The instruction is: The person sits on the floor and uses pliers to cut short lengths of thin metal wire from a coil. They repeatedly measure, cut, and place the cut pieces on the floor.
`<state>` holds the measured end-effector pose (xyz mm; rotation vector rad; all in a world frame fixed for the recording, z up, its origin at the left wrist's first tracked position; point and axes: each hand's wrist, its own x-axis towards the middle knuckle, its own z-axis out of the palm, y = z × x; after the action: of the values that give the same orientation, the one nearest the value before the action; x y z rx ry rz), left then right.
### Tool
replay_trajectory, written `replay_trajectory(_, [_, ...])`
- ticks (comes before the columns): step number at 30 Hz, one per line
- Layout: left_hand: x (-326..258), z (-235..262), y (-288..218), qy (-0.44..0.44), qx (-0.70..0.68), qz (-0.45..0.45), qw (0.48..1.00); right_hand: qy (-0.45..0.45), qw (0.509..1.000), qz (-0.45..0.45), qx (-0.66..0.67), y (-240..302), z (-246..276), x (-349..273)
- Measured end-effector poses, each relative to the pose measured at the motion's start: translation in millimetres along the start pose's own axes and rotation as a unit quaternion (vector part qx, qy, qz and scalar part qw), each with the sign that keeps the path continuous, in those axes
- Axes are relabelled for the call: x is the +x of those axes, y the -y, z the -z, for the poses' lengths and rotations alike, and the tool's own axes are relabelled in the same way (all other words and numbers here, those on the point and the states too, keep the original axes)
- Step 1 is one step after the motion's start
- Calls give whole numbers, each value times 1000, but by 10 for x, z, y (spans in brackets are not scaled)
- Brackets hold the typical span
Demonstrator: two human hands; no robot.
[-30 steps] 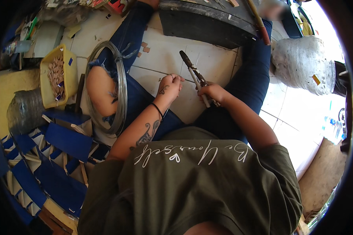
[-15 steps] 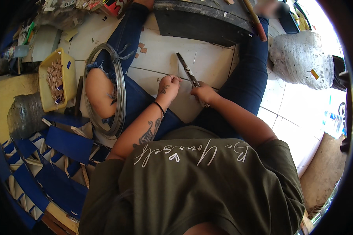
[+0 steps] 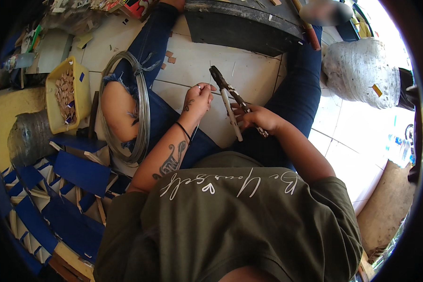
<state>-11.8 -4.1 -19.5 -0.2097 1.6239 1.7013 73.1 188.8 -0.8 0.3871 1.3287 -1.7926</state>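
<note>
My left hand [image 3: 199, 99] is closed, its fingers pinching a thin metal wire [image 3: 210, 81]. One end of the wire stands up beside the jaws of the pliers; below, it trails along my wrist. Long worn pliers [image 3: 216, 76] are in my right hand [image 3: 262, 117], with the fingers around the speckled handle. The pale handle is spread away from it, and the head points away from me. Whether the jaws touch the wire I cannot tell. A coil of grey wire [image 3: 144, 113] hangs around my bent left knee.
Left of the coil stands a yellow tub [image 3: 87, 101] of small brown pieces, with blue boards [image 3: 82, 173] stacked nearer me. A dark block [image 3: 239, 37] lies ahead, bearing a wooden-handled tool [image 3: 310, 35]. At right are a plastic-wrapped bundle [image 3: 355, 70] and a log-like piece [image 3: 387, 207].
The pliers' handles have spread apart, and my right hand has shifted right and loosened around them. My left hand has moved slightly left and farther away, with the wire now showing.
</note>
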Motion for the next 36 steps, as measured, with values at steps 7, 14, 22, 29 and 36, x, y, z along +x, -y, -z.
replay_trajectory(7, [32, 27, 32, -18, -2, 6, 1000, -5, 993, -29, -116, 74, -15, 68])
replay_trajectory(14, [100, 109, 49, -11, 72, -7, 997, -12, 998, -53, -35, 10, -62, 133])
replay_trajectory(22, [-79, 115, -2, 16, 135, 81, 987, -136, 987, -84, -27, -107, -76, 263])
replay_trajectory(29, [57, 48, 148, -20, 238, 31, 970, -173, 981, -80, -25, -216, -85, 382])
replay_trajectory(36, [108, 24, 194, -27, 220, 52, 974, -197, 971, -126, -42, -221, -115, 460])
